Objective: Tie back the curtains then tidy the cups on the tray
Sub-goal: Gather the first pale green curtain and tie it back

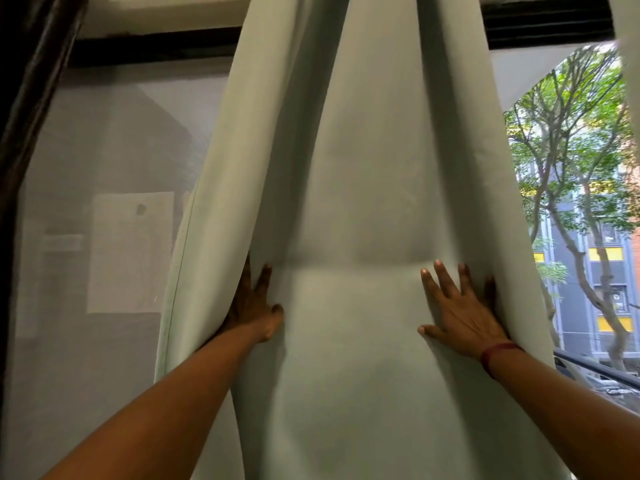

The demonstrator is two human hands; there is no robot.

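Head view: one curtain point(346, 202) pressed near its two side edges by left hand point(254, 308) and right hand point(462, 310), fingers point(445, 275) spread flat, window point(571, 168) beyond.

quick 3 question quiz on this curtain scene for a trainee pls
1. True or false: the left hand and the right hand both touch the pale green curtain.
2. Which wrist wears the red band? A left, B right, C neither.
3. Fill in: the right hand's fingers lie ____ on the cloth, not curled.
Key: 1 true; 2 B; 3 spread.
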